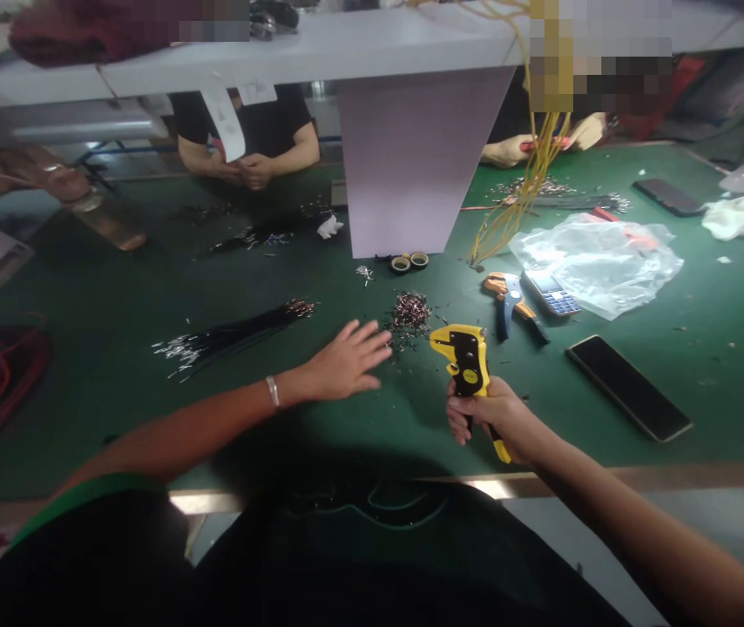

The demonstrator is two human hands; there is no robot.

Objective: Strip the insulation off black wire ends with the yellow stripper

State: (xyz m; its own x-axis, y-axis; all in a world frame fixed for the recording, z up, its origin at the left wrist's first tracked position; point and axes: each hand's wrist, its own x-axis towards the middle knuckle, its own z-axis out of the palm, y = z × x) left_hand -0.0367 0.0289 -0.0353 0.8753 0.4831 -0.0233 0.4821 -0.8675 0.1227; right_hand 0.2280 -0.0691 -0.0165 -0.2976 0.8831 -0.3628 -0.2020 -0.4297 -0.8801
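Note:
My right hand [486,409] is wrapped round the handle of a yellow and black wire stripper [467,357], its jaws pointing up and to the left. My left hand [346,361] lies palm down over the green table with fingers spread, holding nothing. Its fingertips are close beside a pile of small copper-coloured wire offcuts [411,311]. To the left of that hand lies a bundle of black wires [234,335], with silvery ends on one side and coppery ends on the other.
Right of the pile lie orange-and-blue pliers [510,305], a keypad phone [551,292], a dark smartphone [630,387] and a clear plastic bag [607,261]. Two tape rolls [409,261] sit by a pale upright panel [404,165]. Other people's hands [258,170] work across the table.

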